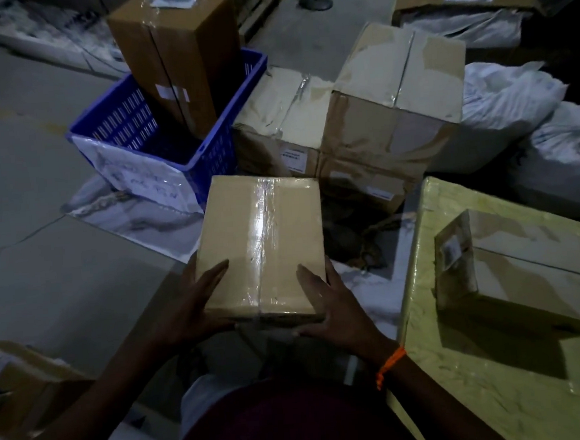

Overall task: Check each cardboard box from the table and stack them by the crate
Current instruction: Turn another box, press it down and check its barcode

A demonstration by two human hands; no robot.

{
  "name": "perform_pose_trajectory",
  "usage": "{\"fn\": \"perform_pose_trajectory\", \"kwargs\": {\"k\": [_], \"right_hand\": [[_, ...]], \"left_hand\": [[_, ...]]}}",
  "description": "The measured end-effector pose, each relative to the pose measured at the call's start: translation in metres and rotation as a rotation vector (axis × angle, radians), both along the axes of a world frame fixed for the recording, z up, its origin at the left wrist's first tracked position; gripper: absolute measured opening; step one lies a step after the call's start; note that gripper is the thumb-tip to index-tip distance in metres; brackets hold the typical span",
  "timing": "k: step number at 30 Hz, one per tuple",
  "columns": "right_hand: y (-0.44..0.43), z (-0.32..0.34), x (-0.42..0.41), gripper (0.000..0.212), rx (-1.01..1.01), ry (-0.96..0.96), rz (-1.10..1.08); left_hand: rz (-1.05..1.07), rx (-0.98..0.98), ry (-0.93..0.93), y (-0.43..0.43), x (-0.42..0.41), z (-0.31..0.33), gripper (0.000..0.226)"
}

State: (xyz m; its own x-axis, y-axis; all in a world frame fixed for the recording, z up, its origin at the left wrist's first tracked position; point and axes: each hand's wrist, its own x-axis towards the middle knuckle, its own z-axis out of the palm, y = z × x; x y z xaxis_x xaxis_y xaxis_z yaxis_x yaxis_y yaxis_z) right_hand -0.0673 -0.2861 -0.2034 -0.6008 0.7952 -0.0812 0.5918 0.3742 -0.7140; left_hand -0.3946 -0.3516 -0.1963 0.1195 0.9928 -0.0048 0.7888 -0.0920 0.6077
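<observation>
Taped cardboard box [261, 246] held in the air over the floor, between table [484, 412] and blue crate [208, 156], sealed seam up. Left hand [198, 302] grips the near left corner, thumb laid on the top face, other fingers hidden beneath. Right hand [332, 306] grips the near right corner, thumb on top, fingers curled under the near edge. Likely step: box under check, or just checked and bound for the pile [393, 102] just right of the crate. Tall box [174, 56] stands inside the crate. Next move calls for a level two-handed set-down on or beside that pile. One box [532, 271] waits on the table
</observation>
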Motion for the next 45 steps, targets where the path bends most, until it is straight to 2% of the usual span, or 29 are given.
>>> {"fn": "perform_pose_trajectory", "kwargs": {"k": [3, 5, 10, 14, 19, 24, 31, 38, 42, 45], "right_hand": [[0.0, 0.014, 0.0, 0.103, 0.116, 0.075, -0.057], [-0.005, 0.026, 0.001, 0.095, 0.172, 0.146, -0.102], [0.0, 0.064, -0.015, 0.085, 0.298, 0.243, -0.167], [0.033, 0.097, -0.042, 0.085, 0.334, 0.291, -0.227], [0.059, 0.128, -0.058, 0.089, 0.409, 0.288, -0.274], [0.103, 0.152, -0.089, 0.085, 0.455, 0.291, -0.307], [0.192, 0.16, -0.131, 0.095, 0.443, 0.24, -0.389], [0.254, 0.164, -0.132, 0.106, 0.417, 0.04, -0.482], [0.274, 0.172, -0.133, 0.112, 0.405, -0.33, -0.581], [0.284, 0.177, -0.138, 0.113, 0.36, -0.397, -0.605]], "left_hand": [[0.042, 0.174, -0.073, 0.003, 0.006, 0.029, 0.095], [0.071, 0.233, -0.113, -0.002, 0.01, 0.052, 0.093], [0.06, 0.342, -0.081, 0.007, -0.004, 0.102, 0.089], [0.031, 0.336, -0.03, 0.052, -0.031, 0.135, 0.092], [-0.036, 0.383, -0.122, 0.09, -0.053, 0.157, 0.089], [-0.124, 0.446, -0.133, 0.156, -0.087, 0.169, 0.091], [-0.184, 0.493, -0.16, 0.255, -0.12, 0.172, 0.087], [-0.29, 0.419, -0.255, 0.339, -0.112, 0.162, 0.092], [-0.365, 0.408, -0.247, 0.376, -0.109, 0.153, 0.089], [-0.349, 0.393, -0.294, 0.394, -0.11, 0.141, 0.089]]}}
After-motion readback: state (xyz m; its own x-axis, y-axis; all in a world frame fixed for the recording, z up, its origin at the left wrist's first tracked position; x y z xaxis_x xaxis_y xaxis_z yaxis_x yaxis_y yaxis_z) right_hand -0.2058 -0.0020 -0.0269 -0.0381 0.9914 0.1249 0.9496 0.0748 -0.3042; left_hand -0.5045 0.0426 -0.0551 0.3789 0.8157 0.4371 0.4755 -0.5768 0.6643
